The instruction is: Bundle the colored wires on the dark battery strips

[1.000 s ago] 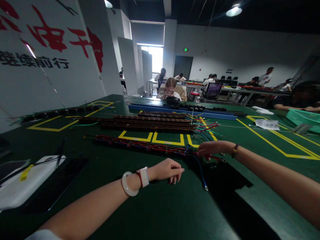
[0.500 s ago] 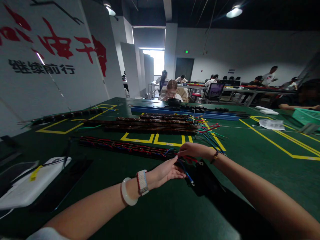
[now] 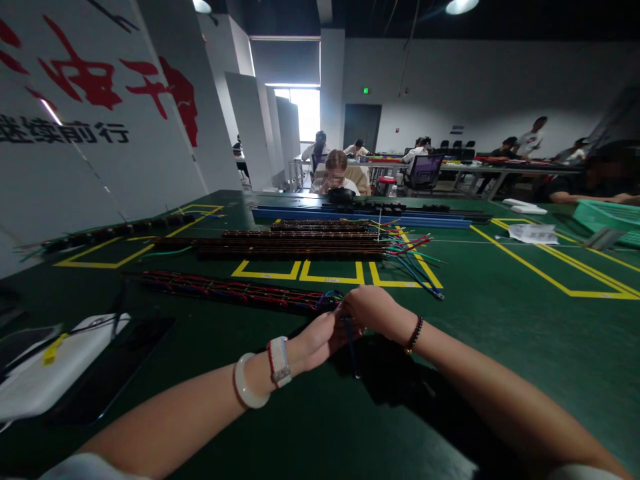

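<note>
Your left hand (image 3: 320, 339) and right hand (image 3: 371, 311) meet, both pinching one blue wire (image 3: 350, 343) at the near wired strip's (image 3: 235, 291) end on the green table (image 3: 500, 333). Wall panel (image 3: 75, 130) reads 继续前行.

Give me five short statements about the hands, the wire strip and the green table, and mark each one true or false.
1. Both hands meet at the right end of the nearest wired strip. True.
2. The left hand lies flat on the table, away from the wires. False: it is raised at the strip's end, beside the right hand.
3. A blue wire hangs down between the hands. True.
4. The left wrist is bare. False: it wears a pale bangle and a strapped band.
5. The tape outlines on the table are red. False: they are yellow.
</note>
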Motion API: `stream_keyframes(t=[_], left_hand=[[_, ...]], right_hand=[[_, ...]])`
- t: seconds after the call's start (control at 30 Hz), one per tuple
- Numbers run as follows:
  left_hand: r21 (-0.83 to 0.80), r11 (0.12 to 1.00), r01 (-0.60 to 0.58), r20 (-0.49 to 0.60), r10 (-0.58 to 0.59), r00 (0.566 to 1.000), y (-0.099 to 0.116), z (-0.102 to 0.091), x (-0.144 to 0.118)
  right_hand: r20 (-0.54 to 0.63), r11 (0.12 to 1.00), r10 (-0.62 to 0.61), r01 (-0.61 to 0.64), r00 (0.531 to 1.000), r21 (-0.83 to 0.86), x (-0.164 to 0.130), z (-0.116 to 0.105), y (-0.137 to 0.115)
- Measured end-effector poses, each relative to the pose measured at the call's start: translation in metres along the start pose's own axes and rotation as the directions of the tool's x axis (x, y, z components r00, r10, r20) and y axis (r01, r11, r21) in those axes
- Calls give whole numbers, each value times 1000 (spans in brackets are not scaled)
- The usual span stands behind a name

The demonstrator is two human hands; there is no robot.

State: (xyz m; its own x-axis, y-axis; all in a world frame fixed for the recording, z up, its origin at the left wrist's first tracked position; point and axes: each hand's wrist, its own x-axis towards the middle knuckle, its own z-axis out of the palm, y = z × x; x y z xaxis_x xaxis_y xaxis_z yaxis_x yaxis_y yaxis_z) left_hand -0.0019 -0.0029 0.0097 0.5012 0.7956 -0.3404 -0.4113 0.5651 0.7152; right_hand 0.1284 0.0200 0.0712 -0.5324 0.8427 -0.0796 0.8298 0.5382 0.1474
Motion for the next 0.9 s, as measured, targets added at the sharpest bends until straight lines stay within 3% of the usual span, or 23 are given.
stream_keyframes(t=[0.23, 0.47, 0.53, 0.7, 0.9], left_hand=[[-83, 996, 5, 25, -3, 1000, -2, -6, 5], [-118, 993, -29, 8, 30, 1000, -4, -4, 9], [-126, 992, -22, -13, 21, 1000, -4, -4, 9], [-116, 993, -6, -93, -5, 996, -4, -4, 7], [-111, 993, -42, -137, 26, 990, -4, -1, 7]], right_hand=[[29, 995, -5, 8, 1000, -101, -8, 4, -24], [131, 957, -260, 273, 957, -97, -12, -7, -5], [124, 959, -250, 263, 960, -104, -15, -5, -7], [19, 986, -95, 97, 995, -137, -19, 9, -24], [70, 974, -219, 222, 973, -49, -16, -3, -4]])
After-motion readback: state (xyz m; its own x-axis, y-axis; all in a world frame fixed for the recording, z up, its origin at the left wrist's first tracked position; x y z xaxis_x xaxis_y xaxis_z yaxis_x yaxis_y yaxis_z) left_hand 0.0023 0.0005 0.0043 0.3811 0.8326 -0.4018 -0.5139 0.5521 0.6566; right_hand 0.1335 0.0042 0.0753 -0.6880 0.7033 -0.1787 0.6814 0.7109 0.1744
